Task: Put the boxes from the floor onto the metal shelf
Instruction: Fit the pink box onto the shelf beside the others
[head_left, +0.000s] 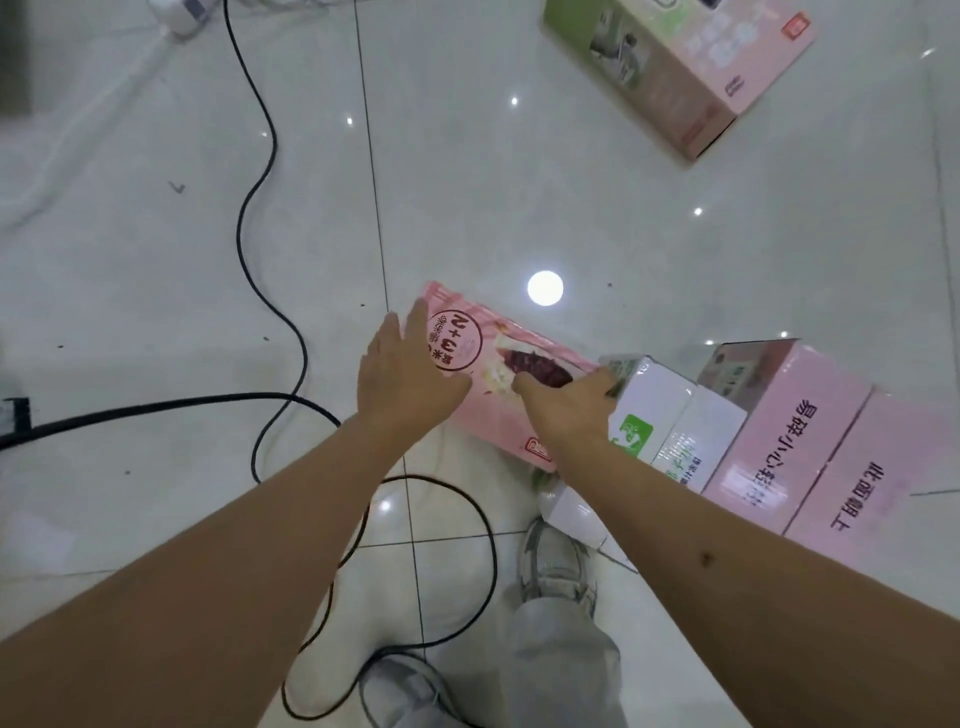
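Floor tiles (571, 182) w/ boxes; shelf not in view. Pink snack box (498, 415) at centre, white box (670, 415) touching at 3 o'clock. I'm mid-pickup: left hand (402, 379) flat, fingers straight, right hand (569, 402) curled on far edge. Next: clamp both sides, lift.

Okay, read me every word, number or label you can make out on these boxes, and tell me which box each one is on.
"3+2", upside down in a round stamp, on the flat pink box under both hands.
Chinese print around that stamp: too small to read.
Large Chinese characters on the big pink box at right: upside down, not reliably readable.
Green logo and print on the white box: blurred.
Print on the far box: blurred.
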